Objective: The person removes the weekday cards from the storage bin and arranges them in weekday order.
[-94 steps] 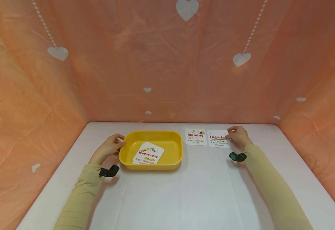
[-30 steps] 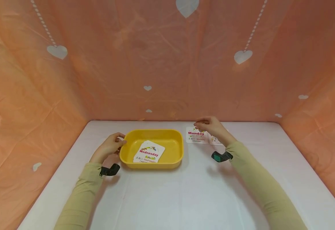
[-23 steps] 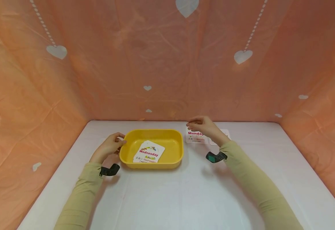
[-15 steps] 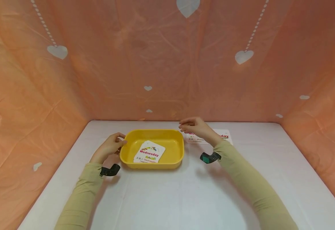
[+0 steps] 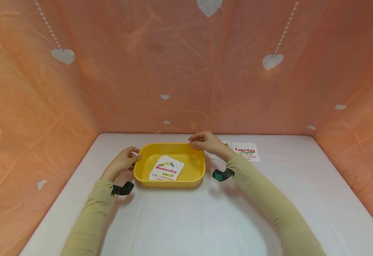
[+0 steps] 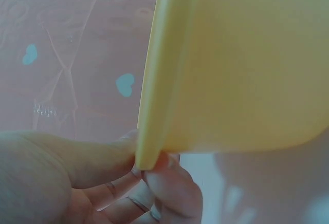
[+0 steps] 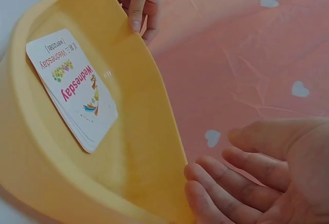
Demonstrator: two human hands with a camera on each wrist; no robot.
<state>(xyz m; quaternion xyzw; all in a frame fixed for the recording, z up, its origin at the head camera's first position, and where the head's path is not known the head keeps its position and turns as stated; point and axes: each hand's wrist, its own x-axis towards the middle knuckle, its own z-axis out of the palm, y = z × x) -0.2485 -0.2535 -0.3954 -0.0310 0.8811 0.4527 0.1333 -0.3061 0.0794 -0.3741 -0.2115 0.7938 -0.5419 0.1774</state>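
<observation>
My left hand (image 5: 121, 163) pinches the left rim of a yellow plastic tray (image 5: 191, 184) between thumb and fingers, as the left wrist view confirms. Inside the tray lies a small stack of white cards, with a Wednesday card (image 5: 166, 169) face up on top. My right hand (image 5: 209, 144) hovers over the tray's back right corner, fingers loosely bent and holding nothing. Behind that hand and wrist, a card (image 5: 227, 144) lies partly hidden on the table. To its right is a Tuesday card (image 5: 245, 150), its lower left covered by my arm.
A white-covered table (image 5: 173, 220) carries everything. Orange cloth (image 5: 186, 71) with pale hearts closes off the back and both sides. Each wrist wears a black strap with a small device.
My right hand let go of the Tuesday card, which stays in the row, and moved left past the Monday card to the tray. My left hand has kept its place on the rim.
</observation>
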